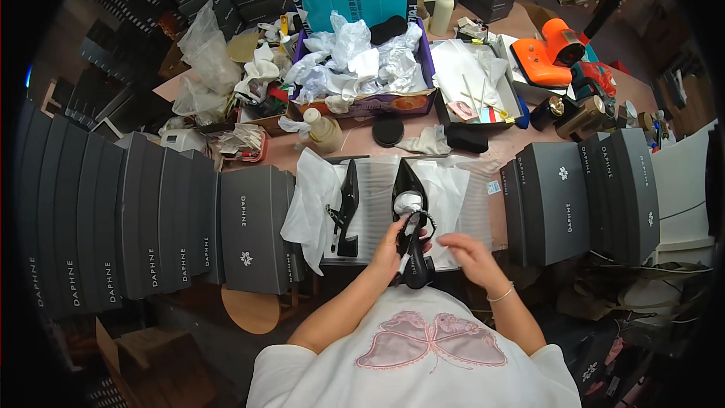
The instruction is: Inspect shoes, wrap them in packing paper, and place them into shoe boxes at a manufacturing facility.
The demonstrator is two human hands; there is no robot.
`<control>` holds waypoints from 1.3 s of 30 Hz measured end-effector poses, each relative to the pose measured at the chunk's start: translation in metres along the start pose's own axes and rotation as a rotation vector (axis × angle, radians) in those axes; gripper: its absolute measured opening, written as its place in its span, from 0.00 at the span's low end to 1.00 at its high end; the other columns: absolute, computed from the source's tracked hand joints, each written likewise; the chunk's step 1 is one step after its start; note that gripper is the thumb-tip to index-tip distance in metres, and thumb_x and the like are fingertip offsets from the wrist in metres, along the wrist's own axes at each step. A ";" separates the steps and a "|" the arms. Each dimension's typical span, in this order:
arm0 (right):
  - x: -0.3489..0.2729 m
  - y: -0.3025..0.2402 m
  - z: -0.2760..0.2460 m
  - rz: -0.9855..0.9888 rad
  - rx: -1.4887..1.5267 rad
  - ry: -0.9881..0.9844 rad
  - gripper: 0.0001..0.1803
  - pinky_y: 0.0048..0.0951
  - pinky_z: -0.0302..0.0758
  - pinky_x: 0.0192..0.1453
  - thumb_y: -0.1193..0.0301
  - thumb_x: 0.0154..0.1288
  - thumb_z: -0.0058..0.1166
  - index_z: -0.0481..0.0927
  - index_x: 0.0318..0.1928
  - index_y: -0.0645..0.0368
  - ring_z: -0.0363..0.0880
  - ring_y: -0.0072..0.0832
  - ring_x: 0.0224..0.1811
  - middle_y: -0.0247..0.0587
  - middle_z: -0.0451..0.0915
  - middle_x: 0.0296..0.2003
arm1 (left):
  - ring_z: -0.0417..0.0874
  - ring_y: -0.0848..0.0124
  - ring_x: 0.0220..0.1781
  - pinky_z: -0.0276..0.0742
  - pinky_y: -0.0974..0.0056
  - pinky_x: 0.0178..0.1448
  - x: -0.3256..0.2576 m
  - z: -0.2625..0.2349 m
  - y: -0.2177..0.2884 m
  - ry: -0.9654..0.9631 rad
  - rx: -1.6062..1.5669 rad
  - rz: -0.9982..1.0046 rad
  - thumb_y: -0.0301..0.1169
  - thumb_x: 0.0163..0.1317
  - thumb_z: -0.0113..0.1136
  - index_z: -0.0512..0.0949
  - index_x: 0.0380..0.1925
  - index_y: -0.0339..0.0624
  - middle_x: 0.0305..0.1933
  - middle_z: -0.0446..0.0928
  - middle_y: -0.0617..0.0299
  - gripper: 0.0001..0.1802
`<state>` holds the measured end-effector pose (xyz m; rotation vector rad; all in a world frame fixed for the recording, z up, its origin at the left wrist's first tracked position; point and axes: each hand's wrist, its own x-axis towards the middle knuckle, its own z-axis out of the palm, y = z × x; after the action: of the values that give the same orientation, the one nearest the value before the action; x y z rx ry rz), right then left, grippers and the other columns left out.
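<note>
My left hand (390, 245) grips a black pointed high-heeled shoe (411, 215) by its heel end, toe pointing away from me, with a wad of white paper stuffed in its front. My right hand (470, 251) hovers just right of the shoe, fingers apart and holding nothing. A second black heeled shoe (347, 208) lies on its side to the left, on white tissue paper (310, 200) spread over an open shoe box (476, 215).
Rows of dark grey shoe boxes (151, 219) stand on the left and more grey boxes (581, 193) on the right. Behind lie a purple box of crumpled paper (362, 68), a tray (476, 79), bottles (321, 128), a black round lid (388, 131) and an orange tool (547, 57).
</note>
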<state>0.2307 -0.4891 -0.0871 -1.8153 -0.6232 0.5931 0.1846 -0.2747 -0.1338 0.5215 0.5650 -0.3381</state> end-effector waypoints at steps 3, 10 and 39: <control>0.027 -0.023 -0.018 0.148 0.238 0.288 0.15 0.30 0.76 0.50 0.77 0.62 0.54 0.77 0.50 0.65 0.80 0.34 0.45 0.47 0.79 0.43 | 0.81 0.60 0.45 0.80 0.54 0.52 -0.022 -0.005 0.010 -0.049 0.032 -0.029 0.35 0.59 0.57 0.68 0.56 0.42 0.46 0.77 0.54 0.25; 0.072 -0.034 0.029 -0.261 -0.636 0.148 0.16 0.36 0.74 0.38 0.76 0.49 0.62 0.75 0.42 0.61 0.75 0.42 0.33 0.45 0.75 0.33 | 0.79 0.70 0.45 0.78 0.65 0.49 -0.040 -0.011 -0.002 -0.085 0.555 0.268 0.20 0.52 0.55 0.56 0.66 0.43 0.47 0.74 0.58 0.39; 0.108 -0.031 0.042 -0.302 -0.660 -0.124 0.13 0.41 0.76 0.37 0.69 0.51 0.63 0.78 0.37 0.59 0.79 0.43 0.33 0.44 0.78 0.31 | 0.76 0.74 0.45 0.74 0.68 0.50 -0.055 -0.018 -0.011 0.118 0.385 0.351 0.19 0.56 0.56 0.57 0.65 0.43 0.47 0.71 0.60 0.35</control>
<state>0.2793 -0.3795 -0.0811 -2.2323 -1.2626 0.3096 0.1284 -0.2646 -0.1183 1.0022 0.5121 -0.0792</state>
